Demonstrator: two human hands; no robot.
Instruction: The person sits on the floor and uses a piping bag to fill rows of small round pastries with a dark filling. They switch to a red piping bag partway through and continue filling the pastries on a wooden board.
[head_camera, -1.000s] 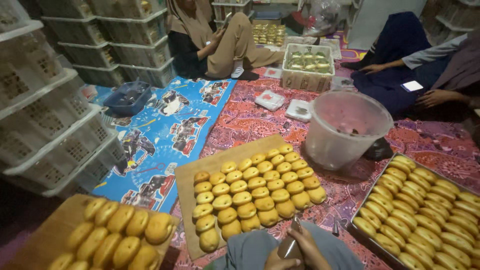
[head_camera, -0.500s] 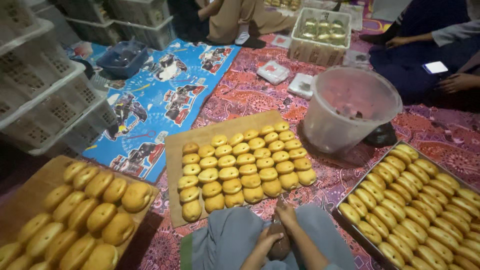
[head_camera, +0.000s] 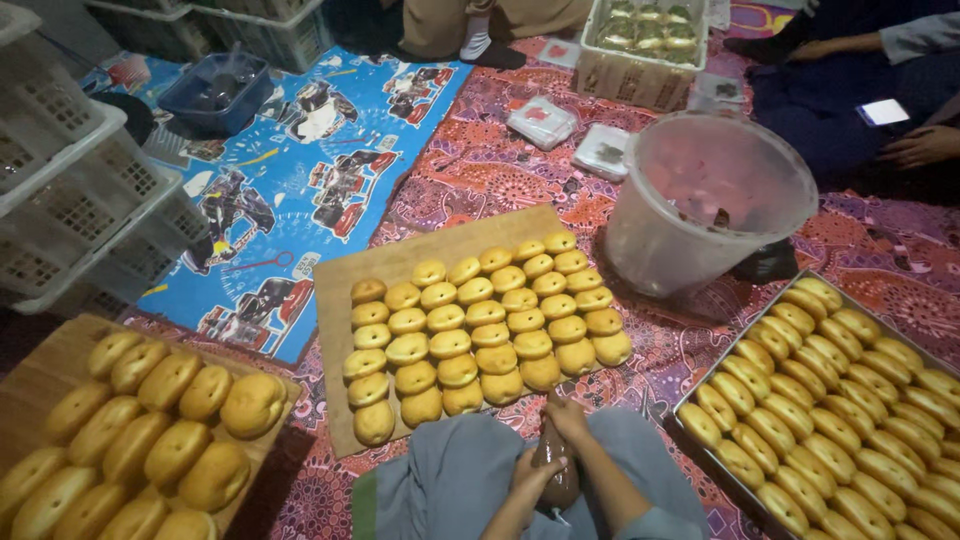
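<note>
A dark brown piping bag (head_camera: 556, 462) stands nearly upright at the bottom centre, over the person's grey-clad lap. The left hand (head_camera: 532, 470) wraps around its lower, fuller part, fingers closed on it. The right hand (head_camera: 570, 418) is closed around its narrow upper end, which points towards the nearest bun.

Just beyond the hands, a wooden board (head_camera: 345, 300) carries rows of round golden buns (head_camera: 480, 325) packed side by side. To the right, a metal tray (head_camera: 690, 400) holds longer buns in rows; to the left, another board (head_camera: 40, 370) bears bigger ones.

Further off stands a translucent plastic bucket (head_camera: 705, 205). Behind it lie two small clear clamshell boxes (head_camera: 541, 120), and a white crate (head_camera: 640, 80) of packed goods. White crates (head_camera: 80, 200) are stacked at left, by a blue cartoon-printed mat (head_camera: 310, 170).
</note>
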